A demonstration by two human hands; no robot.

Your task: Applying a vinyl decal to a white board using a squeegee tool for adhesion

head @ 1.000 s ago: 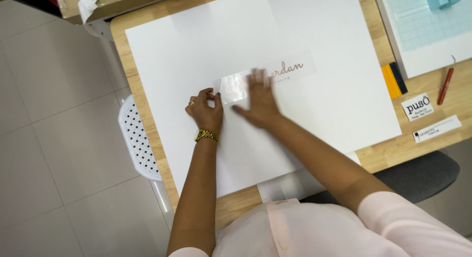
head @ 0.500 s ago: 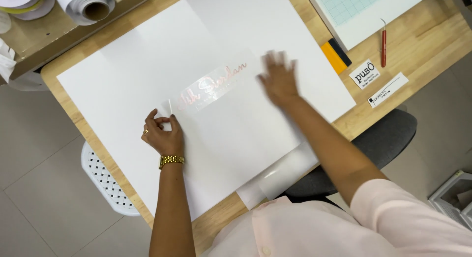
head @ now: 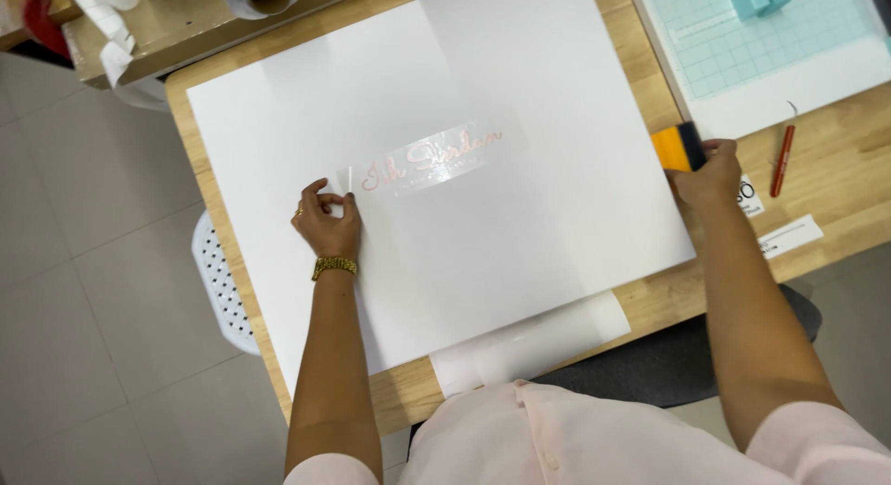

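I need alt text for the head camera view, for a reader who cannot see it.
The left hand pinches the end of a clear strip with pink lettering on a large white board, while the right hand grips an orange squeegee at the board's edge.

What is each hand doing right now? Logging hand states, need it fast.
Left hand: pinching the end of the clear lettered strip on the white board.
Right hand: closed on the orange squeegee.

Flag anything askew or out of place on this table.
The clear decal strip sits tilted on the white board, its right end higher. A loose sheet pokes out under the board's near edge. The left hand pinches the strip's end; the right hand touches the orange squeegee.
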